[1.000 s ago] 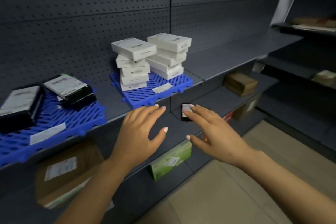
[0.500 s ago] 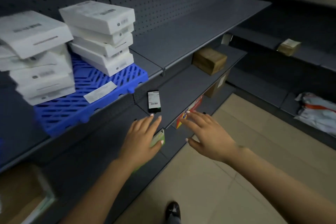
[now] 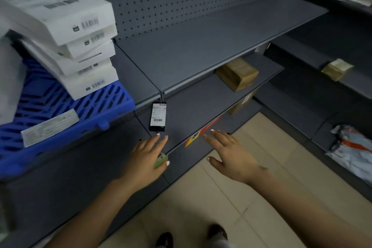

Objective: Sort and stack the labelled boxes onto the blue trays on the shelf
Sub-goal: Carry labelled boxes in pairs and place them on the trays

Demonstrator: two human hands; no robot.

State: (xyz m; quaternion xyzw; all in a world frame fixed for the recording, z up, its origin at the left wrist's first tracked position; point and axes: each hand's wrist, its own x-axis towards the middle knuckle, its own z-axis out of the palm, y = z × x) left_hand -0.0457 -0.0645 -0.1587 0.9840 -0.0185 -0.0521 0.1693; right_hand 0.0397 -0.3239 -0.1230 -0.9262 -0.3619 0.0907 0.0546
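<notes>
Dark shelf [image 3: 201, 50]; black labelled box [image 3: 158, 116] lies lengthwise front-to-back.

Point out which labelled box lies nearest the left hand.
The small black box on the lower shelf, just beyond the left hand; the white boxes are stacked higher up on the blue tray.

Dark grey shelf [image 3: 211, 46] with blue tray [image 3: 66, 119] at left; lower shelf [image 3: 193, 106] under black labelled box [image 3: 158, 116] and brown carton [image 3: 237, 74].
</notes>
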